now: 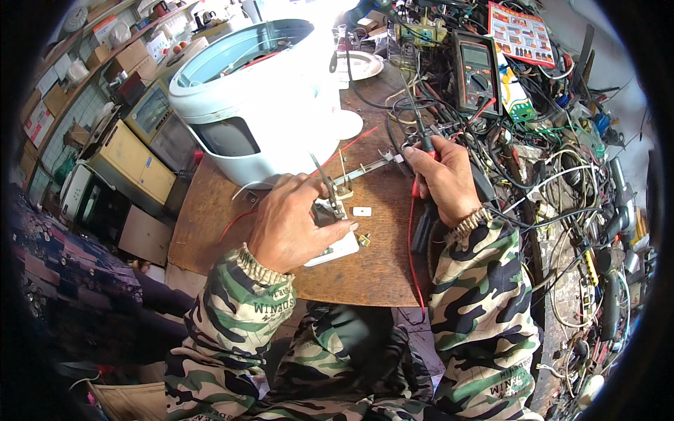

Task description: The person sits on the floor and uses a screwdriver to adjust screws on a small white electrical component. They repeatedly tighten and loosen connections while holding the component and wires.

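Note:
My left hand (291,221) is closed, thumb and fingers pinching a small metal part (338,209) with thin upright strips. Its exact kind is hard to make out. Under that hand lies a white flat piece (333,252), partly hidden. My right hand (449,175) grips the multimeter probes (428,146), a red and a black handle showing at its fingers, to the right of the metal part. Between the hands are a small white slotted plate (362,211) and a tiny brass-coloured piece (364,240). A thin metal strip (371,168) lies beyond them.
A large white round appliance housing (260,105) stands on the wooden table (379,281) at the far left. A multimeter (477,70) rests among tangled cables (519,161) at right. A red probe lead (411,245) hangs past the near edge. Shelves with boxes (133,63) line the left.

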The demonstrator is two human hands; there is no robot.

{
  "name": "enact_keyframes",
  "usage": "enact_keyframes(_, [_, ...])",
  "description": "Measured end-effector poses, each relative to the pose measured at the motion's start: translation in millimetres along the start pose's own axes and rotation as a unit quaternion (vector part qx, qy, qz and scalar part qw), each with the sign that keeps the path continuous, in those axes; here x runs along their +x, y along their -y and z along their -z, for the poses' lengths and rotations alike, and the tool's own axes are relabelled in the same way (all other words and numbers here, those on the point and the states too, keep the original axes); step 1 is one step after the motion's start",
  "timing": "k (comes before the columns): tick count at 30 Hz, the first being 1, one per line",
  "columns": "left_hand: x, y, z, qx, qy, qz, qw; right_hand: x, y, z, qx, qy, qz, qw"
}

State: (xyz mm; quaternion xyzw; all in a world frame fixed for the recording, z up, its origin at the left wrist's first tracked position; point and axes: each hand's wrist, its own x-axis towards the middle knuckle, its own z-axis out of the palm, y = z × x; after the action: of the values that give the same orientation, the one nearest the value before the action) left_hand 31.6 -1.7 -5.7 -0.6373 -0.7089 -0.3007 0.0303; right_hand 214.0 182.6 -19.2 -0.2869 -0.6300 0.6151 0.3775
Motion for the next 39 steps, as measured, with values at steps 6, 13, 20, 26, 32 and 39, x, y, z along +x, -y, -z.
enact_keyframes(6, [0,4,-1,-0.058,0.021,-0.018,0.998,0,-2,3,-0.028,-0.006,0.010,1.000])
enact_keyframes(13, [-4,11,-2,-0.153,0.054,-0.023,0.986,0,-2,3,-0.030,-0.002,0.010,0.999])
enact_keyframes(20, [-5,9,0,-0.112,0.046,-0.051,0.991,0,-1,5,-0.028,-0.002,0.004,1.000])
enact_keyframes(26, [-8,13,2,-0.114,0.056,-0.088,0.988,1,1,3,-0.026,-0.003,0.009,1.000])
enact_keyframes(32, [-6,9,3,-0.125,0.040,-0.087,0.987,0,-2,4,-0.035,0.000,0.004,0.999])
enact_keyframes(39, [-5,7,1,-0.126,0.030,-0.067,0.989,0,0,2,-0.025,0.005,0.006,1.000])
